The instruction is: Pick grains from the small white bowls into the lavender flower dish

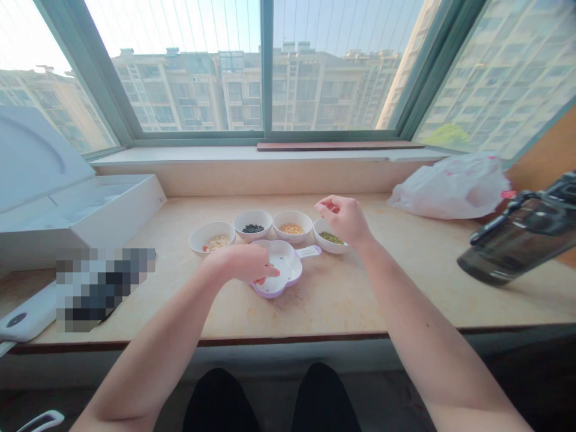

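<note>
My left hand [249, 263] is over a white, lobed dish [288, 271] with a purple rim and a short handle. Its fingers are curled in a pinch; what lies between them, if anything, I cannot make out. My right hand [345, 219] hovers above a white bowl of green beans [332, 237], partly covering it, fingertips closed together, their contents too small to tell. Behind the dish stand a bowl of black beans [252, 228] and a bowl of yellow kernels [291, 228]. Further left, a bowl [216, 242] holds pale pieces with something red.
An open white box [119, 210] stands left, near a blurred dark object [108, 288] and a white device [31, 315]. At right are a white plastic bag [450, 186] and a tilted dark bottle [517, 240]. The counter's front edge [297, 341] runs before my knees.
</note>
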The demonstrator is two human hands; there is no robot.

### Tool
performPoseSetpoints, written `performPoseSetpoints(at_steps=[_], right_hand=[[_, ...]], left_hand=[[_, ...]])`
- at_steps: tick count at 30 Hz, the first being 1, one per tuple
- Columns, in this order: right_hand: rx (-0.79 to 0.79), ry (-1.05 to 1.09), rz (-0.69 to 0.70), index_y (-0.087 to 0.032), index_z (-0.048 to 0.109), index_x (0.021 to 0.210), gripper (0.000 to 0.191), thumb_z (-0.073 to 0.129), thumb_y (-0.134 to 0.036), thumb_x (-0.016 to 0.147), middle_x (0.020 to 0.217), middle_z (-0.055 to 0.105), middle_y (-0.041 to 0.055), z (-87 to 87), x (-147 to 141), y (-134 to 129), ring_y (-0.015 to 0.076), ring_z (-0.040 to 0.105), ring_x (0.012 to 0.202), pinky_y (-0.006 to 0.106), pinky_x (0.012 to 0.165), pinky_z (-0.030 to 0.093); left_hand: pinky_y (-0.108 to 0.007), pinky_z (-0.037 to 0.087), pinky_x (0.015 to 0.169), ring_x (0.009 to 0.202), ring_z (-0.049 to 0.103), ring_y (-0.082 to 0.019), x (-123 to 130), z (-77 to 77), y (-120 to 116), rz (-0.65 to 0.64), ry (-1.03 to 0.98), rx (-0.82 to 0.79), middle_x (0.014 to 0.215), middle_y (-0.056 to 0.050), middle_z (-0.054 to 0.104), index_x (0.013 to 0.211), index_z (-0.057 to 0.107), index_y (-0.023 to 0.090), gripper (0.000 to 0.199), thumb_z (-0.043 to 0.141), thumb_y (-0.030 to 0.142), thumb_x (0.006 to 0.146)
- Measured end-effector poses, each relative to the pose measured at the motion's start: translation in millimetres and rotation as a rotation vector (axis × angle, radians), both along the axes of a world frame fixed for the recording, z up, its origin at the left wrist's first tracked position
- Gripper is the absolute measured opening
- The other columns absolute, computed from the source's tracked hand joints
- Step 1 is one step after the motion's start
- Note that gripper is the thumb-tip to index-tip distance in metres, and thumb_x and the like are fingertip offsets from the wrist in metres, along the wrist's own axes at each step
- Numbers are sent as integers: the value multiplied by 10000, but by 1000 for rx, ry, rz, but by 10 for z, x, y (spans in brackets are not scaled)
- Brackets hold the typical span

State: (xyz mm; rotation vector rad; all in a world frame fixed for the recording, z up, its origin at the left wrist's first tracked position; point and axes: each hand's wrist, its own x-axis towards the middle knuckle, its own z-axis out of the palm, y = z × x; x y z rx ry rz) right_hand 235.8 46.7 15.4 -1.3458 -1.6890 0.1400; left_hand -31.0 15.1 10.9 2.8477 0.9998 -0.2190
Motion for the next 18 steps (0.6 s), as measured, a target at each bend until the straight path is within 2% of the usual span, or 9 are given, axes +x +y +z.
performPoseSetpoints(at_steps=[3, 5, 8, 12, 15, 18], right_hand=[[-38, -18, -91, -160, 776, 792, 215, 612, -297, 818, 766, 762, 80, 25, 85, 38, 214, 689, 737, 310, 715, 489], [-59, -42, -167, -158, 786, 800, 212, 605, -267, 811, 797, 774, 95, 34, 157, 61, 232, 709, 791, 315, 739, 488], [-172, -155, -256, -172, 801, 799, 207, 605, -239, 794, 801, 779, 106, 16, 263, 84, 254, 714, 800, 324, 702, 476], [-376, -356, -253, -211, 809, 751, 182, 631, -173, 743, 795, 786, 97, -52, 337, 100, 249, 704, 737, 318, 640, 455], [-378, -394, -246, -223, 817, 788, 187, 641, -172, 750, 846, 794, 90, -88, 326, 104, 245, 709, 764, 310, 647, 462], [-345, -380, -255, -217, 820, 851, 177, 659, -239, 781, 888, 793, 100, -95, 280, 104, 252, 707, 792, 317, 658, 471]], left_hand=[[-318, 424, 662, 654, 571, -182, 22, -34, 0, -26, 142, -96, 669, -36, 659, 809, 724, 237, 179, 569, 281, 885], [-327, 413, 684, 678, 565, -190, 54, -29, -4, -40, 133, -101, 711, -44, 659, 799, 707, 237, 149, 574, 243, 866], [-334, 375, 704, 700, 529, -198, 87, -10, 5, -57, 44, -119, 718, -57, 627, 710, 648, 227, 165, 569, 169, 842], [-334, 334, 729, 714, 487, -204, 75, -3, 38, -12, -147, -189, 652, -45, 540, 574, 517, 214, 251, 577, 56, 760], [-332, 331, 730, 698, 460, -196, 58, 14, 47, 27, -283, -207, 628, -25, 485, 552, 465, 208, 267, 591, 38, 715], [-325, 337, 683, 616, 407, -170, 81, 51, 33, 79, -404, -272, 593, -10, 464, 545, 478, 212, 267, 637, 100, 729]])
